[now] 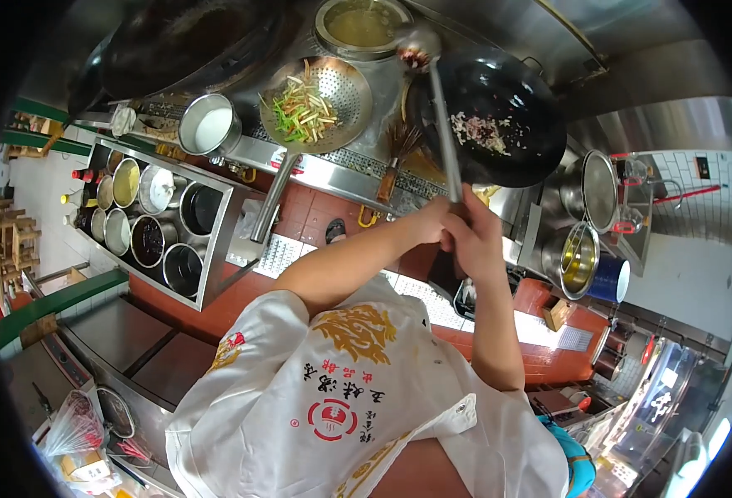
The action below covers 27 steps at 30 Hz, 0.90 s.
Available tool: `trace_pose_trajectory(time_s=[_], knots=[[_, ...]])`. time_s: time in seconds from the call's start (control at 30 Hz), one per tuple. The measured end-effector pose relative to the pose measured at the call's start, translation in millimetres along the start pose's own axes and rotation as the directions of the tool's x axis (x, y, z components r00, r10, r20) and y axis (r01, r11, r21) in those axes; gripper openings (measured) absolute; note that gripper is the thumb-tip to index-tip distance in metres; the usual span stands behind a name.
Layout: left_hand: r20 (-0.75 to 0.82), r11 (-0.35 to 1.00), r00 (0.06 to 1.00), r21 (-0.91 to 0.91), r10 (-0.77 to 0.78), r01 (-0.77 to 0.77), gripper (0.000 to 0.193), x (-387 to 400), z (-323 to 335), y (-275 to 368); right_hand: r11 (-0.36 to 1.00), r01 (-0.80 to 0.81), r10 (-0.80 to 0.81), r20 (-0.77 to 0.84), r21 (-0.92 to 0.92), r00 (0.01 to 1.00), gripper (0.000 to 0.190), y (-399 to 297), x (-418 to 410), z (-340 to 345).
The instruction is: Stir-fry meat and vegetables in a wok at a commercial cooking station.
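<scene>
My left hand [433, 220] and my right hand [479, 235] are close together on the long handle of a metal ladle [445, 131]. The ladle's bowl is raised past the left rim of a black wok [528, 124] and holds something dark reddish; it is blurred. Chopped pale and purplish pieces [481, 132] lie in the wok, below and right of the ladle's handle. Left of the wok, a perforated metal strainer [350, 93] with a long handle holds green and pale brown vegetable strips [304, 112]. A bamboo wok brush [394, 165] lies between strainer and wok.
A round pot of yellowish liquid [361, 28] sits behind the strainer. A metal pot with white contents [209, 127] stands left of it. Seasoning containers [126, 182] fill a steel cart [213, 255] at left. Steel bowls [574, 261] and a blue container [609, 278] are at right.
</scene>
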<state>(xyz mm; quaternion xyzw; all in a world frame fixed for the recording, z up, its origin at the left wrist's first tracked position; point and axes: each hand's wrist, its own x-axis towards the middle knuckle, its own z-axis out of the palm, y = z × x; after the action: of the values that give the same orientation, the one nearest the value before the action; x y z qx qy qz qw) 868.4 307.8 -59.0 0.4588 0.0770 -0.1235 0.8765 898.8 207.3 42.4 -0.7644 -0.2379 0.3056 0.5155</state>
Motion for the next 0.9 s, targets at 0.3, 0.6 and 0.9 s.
trace_pose_trajectory(time_s=[0.3, 0.6, 0.9], knots=[[-0.023, 0.926, 0.969, -0.302, -0.246, 0.228, 0.026, 30.1, -15.1, -82.6, 0.888, 0.097, -0.131, -0.045, -0.449, 0.990, 0.031, 35.4, 87.8, 23.3], [-0.038, 0.913, 0.919, 0.105, -0.393, 0.394, 0.036, 30.5, -16.0, -46.5, 0.929, -0.369, 0.366, -0.238, 0.036, 0.900, 0.012, 18.6, 17.3, -84.3], [-0.044, 0.891, 0.892, -0.092, -0.449, 0.444, 0.025, 38.6, -15.6, -44.6, 0.724, -0.064, -0.061, -0.157, -0.687, 0.986, 0.032, 89.0, 20.5, -91.6]])
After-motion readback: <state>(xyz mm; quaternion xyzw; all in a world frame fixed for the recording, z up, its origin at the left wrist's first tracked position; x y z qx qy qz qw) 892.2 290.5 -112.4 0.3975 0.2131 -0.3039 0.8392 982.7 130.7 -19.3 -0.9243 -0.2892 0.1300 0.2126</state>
